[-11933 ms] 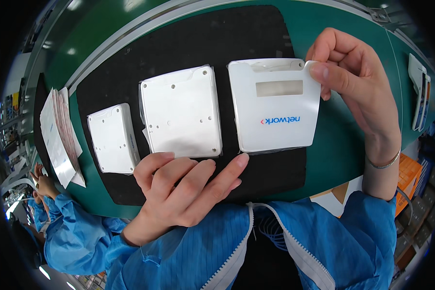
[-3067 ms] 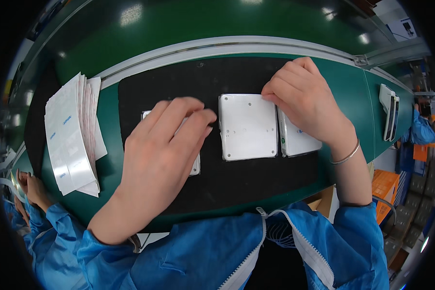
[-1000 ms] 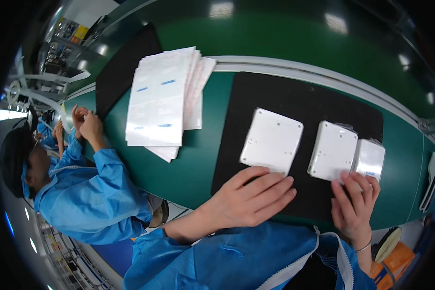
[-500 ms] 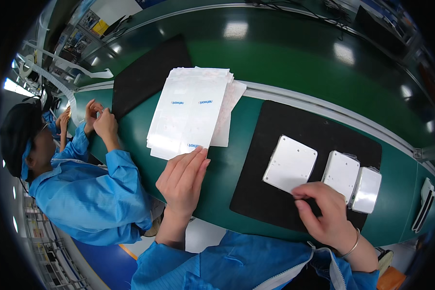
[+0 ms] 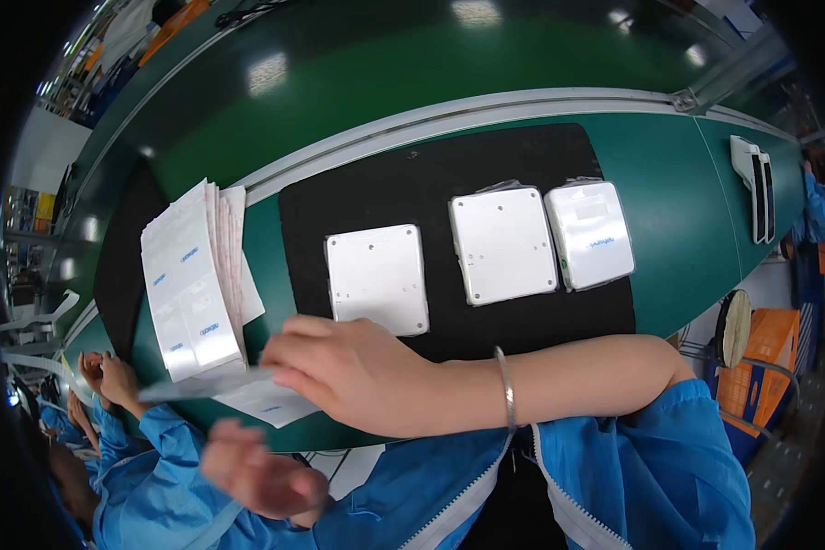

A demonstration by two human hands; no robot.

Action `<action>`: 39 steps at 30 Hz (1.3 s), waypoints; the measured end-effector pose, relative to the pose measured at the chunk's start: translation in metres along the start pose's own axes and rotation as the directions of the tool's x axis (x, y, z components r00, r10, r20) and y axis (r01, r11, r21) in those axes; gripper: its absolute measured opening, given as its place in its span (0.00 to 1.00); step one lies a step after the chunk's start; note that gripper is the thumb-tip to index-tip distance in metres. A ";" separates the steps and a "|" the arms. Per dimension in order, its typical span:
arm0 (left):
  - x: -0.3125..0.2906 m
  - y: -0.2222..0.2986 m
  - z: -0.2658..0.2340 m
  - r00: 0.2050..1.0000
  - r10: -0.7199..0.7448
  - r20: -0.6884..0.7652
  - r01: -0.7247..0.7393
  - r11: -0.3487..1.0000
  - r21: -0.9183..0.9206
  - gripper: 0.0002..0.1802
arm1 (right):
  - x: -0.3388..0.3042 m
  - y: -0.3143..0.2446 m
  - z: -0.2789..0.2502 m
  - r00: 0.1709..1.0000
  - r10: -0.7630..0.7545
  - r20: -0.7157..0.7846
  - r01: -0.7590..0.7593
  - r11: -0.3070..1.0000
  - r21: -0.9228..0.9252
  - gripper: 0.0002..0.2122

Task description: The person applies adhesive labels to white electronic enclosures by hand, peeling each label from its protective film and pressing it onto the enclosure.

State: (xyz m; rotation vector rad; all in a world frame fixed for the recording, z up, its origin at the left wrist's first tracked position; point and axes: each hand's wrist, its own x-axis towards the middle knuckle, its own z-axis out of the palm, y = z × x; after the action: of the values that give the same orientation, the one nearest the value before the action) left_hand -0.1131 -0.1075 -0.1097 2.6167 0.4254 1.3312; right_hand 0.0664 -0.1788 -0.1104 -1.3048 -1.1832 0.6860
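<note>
My right hand (image 5: 348,371) reaches left across my front, thumb and fingers pinched on the end of a thin, see-through film (image 5: 202,385) blurred by motion. Below it, my left hand (image 5: 261,472) is smeared and its fingers cannot be made out clearly. Beside them lies a stack of white sheets (image 5: 191,275) with small blue print, its edges fanned on the right. One loose white sheet (image 5: 275,405) lies under the film's right end. Nearest to my right hand on the black mat (image 5: 367,197) is a white square plate (image 5: 376,280) with corner holes.
Two more white plates lie to the right on the mat: a holed one (image 5: 504,246) and a glossy wrapped one (image 5: 591,234). A white and black device (image 5: 753,188) stands at the far right. Another person's blue sleeve (image 5: 170,449) and hands are close on the left.
The view has swung right. My right hand has gone from the nearest plate's corner to the stack's lower edge and now holds a film. My left hand has dropped off the stack toward me.
</note>
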 end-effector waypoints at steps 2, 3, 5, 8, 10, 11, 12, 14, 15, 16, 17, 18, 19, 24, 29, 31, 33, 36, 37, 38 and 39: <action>0.035 0.002 0.018 0.968 -0.215 -0.131 0.226 0.971 0.080 0.39 | -0.019 -0.007 -0.013 0.999 -0.013 0.053 0.015 0.999 -0.037 0.08; 0.056 0.003 0.022 0.958 -0.277 -0.078 0.282 0.957 0.066 0.41 | -0.028 -0.011 -0.021 0.997 0.022 0.076 -0.018 0.999 -0.052 0.08; 0.075 -0.005 0.018 0.928 -0.335 0.161 0.352 0.932 -0.086 0.43 | -0.041 -0.020 -0.038 0.994 0.050 0.102 -0.045 0.998 -0.055 0.08; 0.101 -0.021 0.023 0.689 -0.209 0.694 0.500 0.831 -0.246 0.34 | -0.059 -0.026 -0.064 0.975 0.179 0.132 -0.170 0.982 -0.079 0.13; 0.119 -0.018 0.048 0.590 -0.049 0.806 0.405 0.881 -0.243 0.25 | -0.062 -0.037 -0.075 0.959 0.247 -0.142 -0.259 0.963 -0.078 0.21; 0.124 -0.011 0.064 0.583 0.039 0.812 0.337 0.897 -0.285 0.21 | -0.070 -0.025 -0.078 0.943 0.039 -0.330 -0.092 0.985 -0.147 0.25; 0.122 -0.006 0.068 0.566 0.013 0.825 0.369 0.890 -0.267 0.20 | -0.072 -0.022 -0.083 0.929 0.053 -0.365 -0.103 0.988 -0.117 0.23; 0.120 -0.005 0.078 0.569 0.039 0.821 0.310 0.915 -0.258 0.20 | -0.070 -0.015 -0.095 0.906 0.079 -0.416 -0.128 0.988 -0.090 0.21; 0.120 -0.005 0.081 0.574 0.068 0.816 0.249 0.935 -0.253 0.20 | -0.068 -0.013 -0.099 0.918 0.104 -0.382 -0.161 0.980 -0.121 0.18; 0.124 -0.004 0.084 0.555 0.087 0.827 0.249 0.932 -0.265 0.19 | -0.067 -0.012 -0.102 0.925 0.130 -0.356 -0.197 0.968 -0.157 0.16; 0.125 -0.001 0.087 0.549 0.087 0.831 0.251 0.931 -0.264 0.19 | -0.066 -0.011 -0.102 0.924 0.136 -0.358 -0.202 0.968 -0.152 0.16; 0.125 0.003 0.089 0.547 0.053 0.835 0.368 0.881 -0.297 0.18 | -0.064 -0.011 -0.101 0.899 0.241 -0.366 -0.252 0.967 0.017 0.14; 0.125 0.005 0.092 0.543 0.021 0.839 0.475 0.817 -0.328 0.18 | -0.062 -0.010 -0.101 0.869 0.341 -0.359 -0.293 0.938 0.183 0.13; 0.119 0.004 0.101 0.559 -0.052 0.827 0.603 0.710 -0.363 0.18 | -0.062 -0.006 -0.107 0.851 0.465 -0.242 -0.391 0.871 0.297 0.11; 0.117 -0.006 0.097 0.565 -0.003 0.825 0.546 0.751 -0.371 0.16 | -0.060 -0.009 -0.119 0.874 0.481 -0.066 -0.482 0.876 -0.001 0.10; 0.119 -0.007 0.099 0.568 0.010 0.823 0.552 0.737 -0.390 0.16 | -0.060 -0.007 -0.122 0.950 0.297 -0.094 -0.312 0.905 -0.291 0.10; 0.118 -0.006 0.103 0.547 0.012 0.837 0.602 0.689 -0.403 0.17 | -0.052 -0.001 -0.111 0.918 -0.006 -0.396 -0.149 0.921 -0.360 0.11; 0.113 -0.007 0.101 0.544 0.015 0.839 0.622 0.663 -0.415 0.19 | -0.048 -0.017 -0.121 0.972 0.106 -0.209 -0.191 0.876 -0.443 0.09; 0.112 -0.008 0.102 0.539 0.015 0.842 0.644 0.637 -0.423 0.15 | -0.049 -0.017 -0.121 0.974 0.105 -0.198 -0.187 0.869 -0.458 0.08; 0.112 -0.008 0.102 0.534 0.014 0.845 0.665 0.610 -0.430 0.11 | -0.049 -0.018 -0.120 0.977 0.104 -0.187 -0.182 0.862 -0.473 0.08; 0.111 -0.009 0.103 0.530 0.014 0.848 0.684 0.584 -0.437 0.10 | -0.050 -0.021 -0.119 0.977 0.102 -0.185 -0.180 0.863 -0.473 0.08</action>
State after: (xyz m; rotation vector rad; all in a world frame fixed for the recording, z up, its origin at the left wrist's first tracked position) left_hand 0.0309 -0.0652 -0.0877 1.8955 0.1942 0.0099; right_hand 0.1565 -0.2710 -0.0870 -1.8516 -1.1825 0.3856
